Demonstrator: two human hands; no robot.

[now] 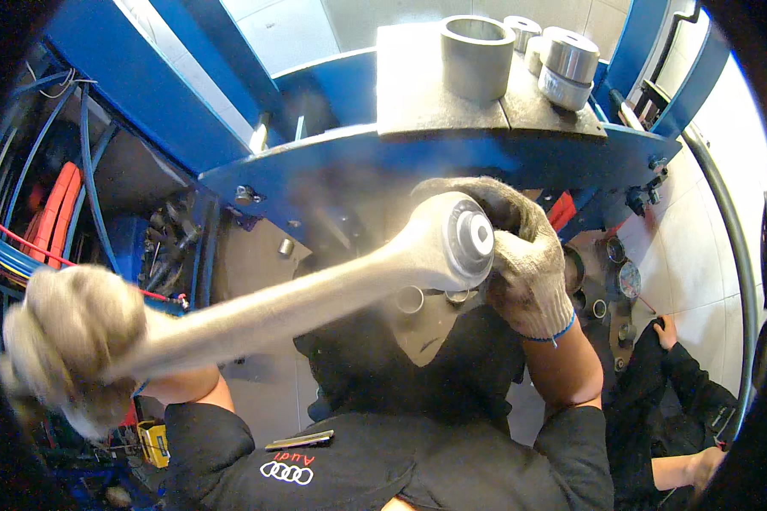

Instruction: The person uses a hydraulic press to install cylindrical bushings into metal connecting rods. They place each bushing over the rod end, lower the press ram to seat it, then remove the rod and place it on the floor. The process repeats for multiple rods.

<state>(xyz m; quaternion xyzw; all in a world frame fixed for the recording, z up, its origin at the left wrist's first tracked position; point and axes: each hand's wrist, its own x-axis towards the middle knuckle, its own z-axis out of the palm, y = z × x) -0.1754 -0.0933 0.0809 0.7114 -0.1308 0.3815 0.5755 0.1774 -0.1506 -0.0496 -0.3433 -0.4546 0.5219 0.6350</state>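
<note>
A pale metal control arm (290,300) slants across the view in front of my body, lower at the left and higher at the right. My left hand (77,328), in a dirty knitted glove and blurred by motion, wraps round its left end. The right end widens into an eye with a round rubber-and-metal bushing (474,234) that has a hole in its centre. My right hand (533,272), gloved too, curls round this eye from behind and from the right. Its fingertips are partly hidden by the eye.
A blue press frame (332,166) stands ahead. Metal plates (409,98) on it carry a steel sleeve (475,72) and several cylinders (569,58). A black hose (731,209) bends down the right side. A person's hand (666,332) shows lower right. Cables and red parts (55,213) crowd the left.
</note>
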